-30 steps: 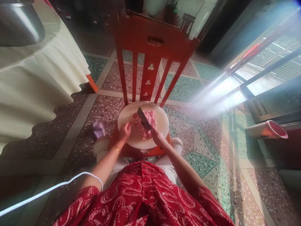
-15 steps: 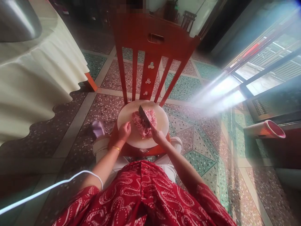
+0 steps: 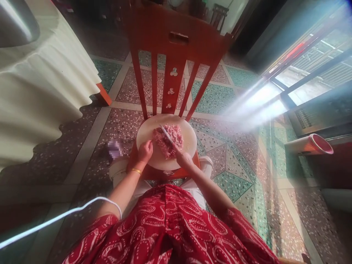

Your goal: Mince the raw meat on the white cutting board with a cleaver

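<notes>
Pink minced meat (image 3: 168,138) lies heaped on the round board (image 3: 187,145) on the red chair (image 3: 176,40). Right hand's (image 3: 183,159) grip holds the knife (image 3: 165,133), now swung edge-on into the heap; left hand (image 3: 145,151), curled, steadies the board's rim.

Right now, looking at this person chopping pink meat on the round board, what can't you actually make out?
Head view, all of it:
- Knife: the blade shows as a thin blurred streak; its handle is hidden inside the right hand.
- Chair seat: mostly covered by the round board.
- Small thing on the floor: pixelated, unreadable.
- Metal vessel on the draped table: cut off by the top-left edge.
- Window side: washed out by sun glare.
</notes>
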The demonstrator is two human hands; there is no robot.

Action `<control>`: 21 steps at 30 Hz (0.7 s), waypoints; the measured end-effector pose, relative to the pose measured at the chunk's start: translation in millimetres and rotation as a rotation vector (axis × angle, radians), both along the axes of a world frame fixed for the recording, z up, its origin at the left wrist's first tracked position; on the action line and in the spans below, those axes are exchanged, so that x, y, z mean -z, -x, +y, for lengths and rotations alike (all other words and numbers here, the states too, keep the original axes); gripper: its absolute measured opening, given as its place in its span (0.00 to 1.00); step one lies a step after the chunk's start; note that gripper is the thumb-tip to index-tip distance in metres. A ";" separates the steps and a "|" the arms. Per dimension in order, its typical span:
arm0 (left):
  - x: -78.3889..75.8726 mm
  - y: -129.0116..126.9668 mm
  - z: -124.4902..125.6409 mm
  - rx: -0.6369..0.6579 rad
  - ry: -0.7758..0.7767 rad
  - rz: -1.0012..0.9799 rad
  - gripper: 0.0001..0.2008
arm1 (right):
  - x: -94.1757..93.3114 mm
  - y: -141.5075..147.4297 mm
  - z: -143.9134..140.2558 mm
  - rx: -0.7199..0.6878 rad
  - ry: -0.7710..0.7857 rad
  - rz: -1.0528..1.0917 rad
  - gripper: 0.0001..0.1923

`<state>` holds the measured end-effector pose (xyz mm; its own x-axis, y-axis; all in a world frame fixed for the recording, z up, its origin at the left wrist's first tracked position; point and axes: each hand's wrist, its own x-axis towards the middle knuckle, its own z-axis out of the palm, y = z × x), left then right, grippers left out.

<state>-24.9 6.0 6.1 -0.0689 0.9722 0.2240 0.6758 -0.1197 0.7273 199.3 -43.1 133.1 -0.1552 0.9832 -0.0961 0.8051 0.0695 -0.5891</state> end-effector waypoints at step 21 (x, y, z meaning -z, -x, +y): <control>-26.6 -11.2 5.9 0.072 -0.115 0.193 0.16 | 44.3 -31.6 -9.9 0.277 0.270 0.494 0.31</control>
<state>-13.7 11.9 32.6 0.0545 0.9402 0.3361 0.7880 -0.2473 0.5639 230.9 -53.1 88.9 0.0124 0.9443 -0.3288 0.3998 -0.3060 -0.8640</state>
